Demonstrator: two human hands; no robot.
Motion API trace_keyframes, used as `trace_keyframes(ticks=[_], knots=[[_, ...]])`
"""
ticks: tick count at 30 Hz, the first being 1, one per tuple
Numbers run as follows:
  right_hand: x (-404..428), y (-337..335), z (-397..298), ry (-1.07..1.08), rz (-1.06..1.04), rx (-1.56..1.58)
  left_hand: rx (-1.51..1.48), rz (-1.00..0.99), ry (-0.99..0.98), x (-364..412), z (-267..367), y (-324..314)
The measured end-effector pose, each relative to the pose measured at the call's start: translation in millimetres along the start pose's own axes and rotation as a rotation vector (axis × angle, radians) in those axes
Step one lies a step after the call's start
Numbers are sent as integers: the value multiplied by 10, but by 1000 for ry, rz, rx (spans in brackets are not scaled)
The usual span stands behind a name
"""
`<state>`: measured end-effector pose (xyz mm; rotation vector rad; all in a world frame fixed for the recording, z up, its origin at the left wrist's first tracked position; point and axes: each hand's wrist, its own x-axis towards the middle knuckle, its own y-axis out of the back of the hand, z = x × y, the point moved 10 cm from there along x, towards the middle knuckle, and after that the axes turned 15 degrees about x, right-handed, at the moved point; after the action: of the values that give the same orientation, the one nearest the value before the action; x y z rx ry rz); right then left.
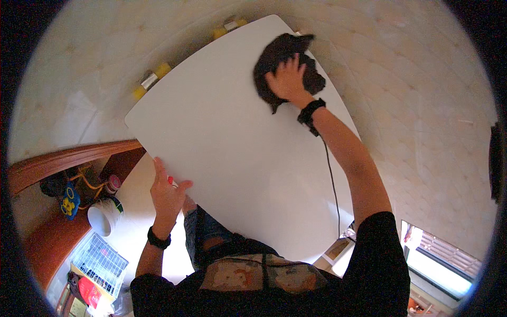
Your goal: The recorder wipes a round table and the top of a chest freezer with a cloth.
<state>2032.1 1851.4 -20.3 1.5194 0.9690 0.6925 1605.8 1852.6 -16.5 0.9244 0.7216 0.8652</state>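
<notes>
A white tabletop [229,138] with rounded corners fills the middle of the view. On its far right part lies a crumpled black cloth [271,53]. My right hand [287,81] rests flat on the cloth with fingers spread, slightly blurred. My left hand [168,198] is at the tabletop's left edge, thumb over the surface and index finger along the edge. Its other fingers are hidden, so a grip on the edge cannot be made out. Between thumb and index finger shows a small red thing [170,180], too small to name.
A black cord [334,190] runs from my right wristband [311,113] across the tabletop. Silver-and-yellow pieces [149,81] stand past the far edge by the tiled wall [412,99]. At left are a white bucket [103,218], a wire cage [99,259] and a brown wooden rail [75,162].
</notes>
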Motion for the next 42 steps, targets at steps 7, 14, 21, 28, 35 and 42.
trace_keyframes(ticks=[7, 14, 21, 28, 35, 42], knots=[[-1267, -62, -1830, 626, -46, 185, -15, 3, 0, 20, 69, 105], [-2012, -79, -1965, 816, -242, 324, -14, -24, 5, 42, 102, 124], [-939, 79, -1280, 601, -6, 119, 58, -31, 53, 9, 37, 154], [0, 119, 546, 133, 117, -95, 130, 7, -67, 1, 63, 125], [-861, -1, 1669, -98, 57, -220, 42, -17, -56, -14, 62, 77], [-1730, -115, 932, -121, 48, -122, 82, -7, -71, -9, 148, 144]])
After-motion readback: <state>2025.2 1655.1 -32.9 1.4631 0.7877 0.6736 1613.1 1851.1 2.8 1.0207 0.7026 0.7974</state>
